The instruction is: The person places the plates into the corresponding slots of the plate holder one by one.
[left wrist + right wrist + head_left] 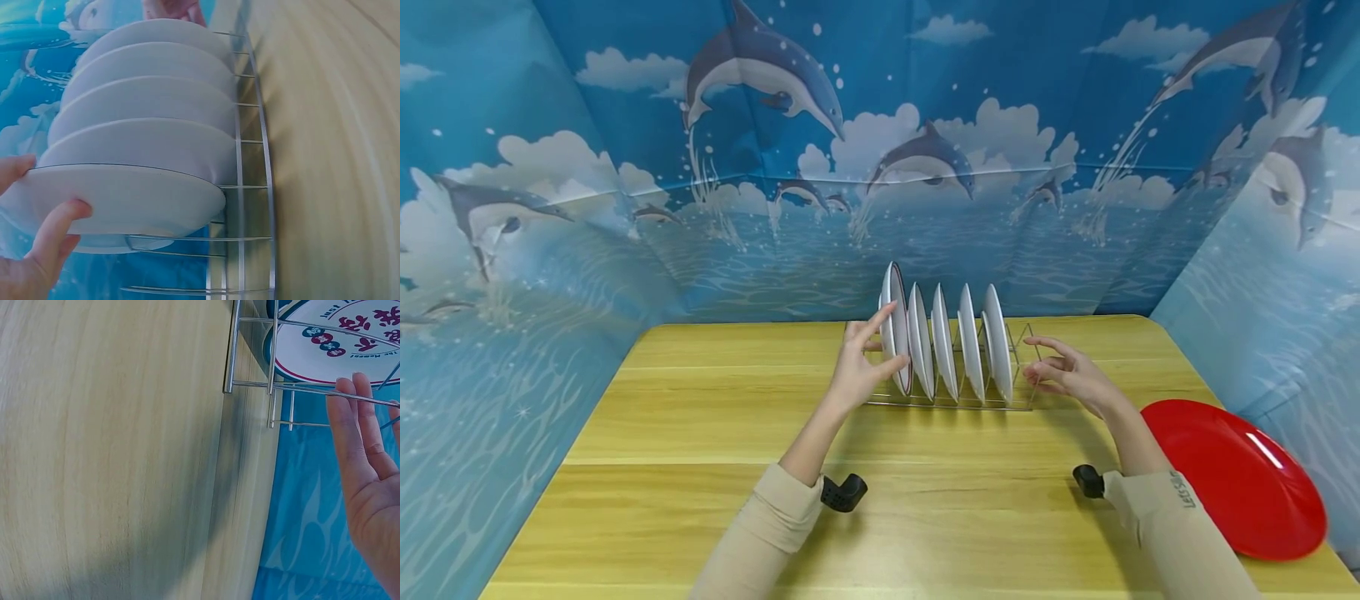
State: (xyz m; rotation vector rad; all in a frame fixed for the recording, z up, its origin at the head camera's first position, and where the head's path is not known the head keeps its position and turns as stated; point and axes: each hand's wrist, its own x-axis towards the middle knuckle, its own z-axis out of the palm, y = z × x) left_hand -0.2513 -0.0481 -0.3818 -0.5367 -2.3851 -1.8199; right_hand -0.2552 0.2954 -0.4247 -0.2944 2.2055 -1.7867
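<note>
Several white plates stand on edge in a wire dish rack [955,406]. My left hand [859,364] is at the leftmost plate [896,333], which has a thin dark rim line. In the left wrist view the thumb [72,215] lies on that plate's outer face, while a forefinger reaches its rim; the hand pinches the plate there. At the rack's right end is my right hand [1067,375], its fingers loosely extended and holding nothing. Their tips overlap the end wires in the right wrist view. Beyond them shows the rightmost plate's printed face [312,347], with coloured lettering and a red-and-blue rim.
A large red oval tray [1232,492] lies at the right of the wooden table [700,467], beside the right forearm. A blue dolphin-print cloth [760,250] hangs behind the rack and along both sides. Dark wrist cameras [844,493] stick out from the sleeves.
</note>
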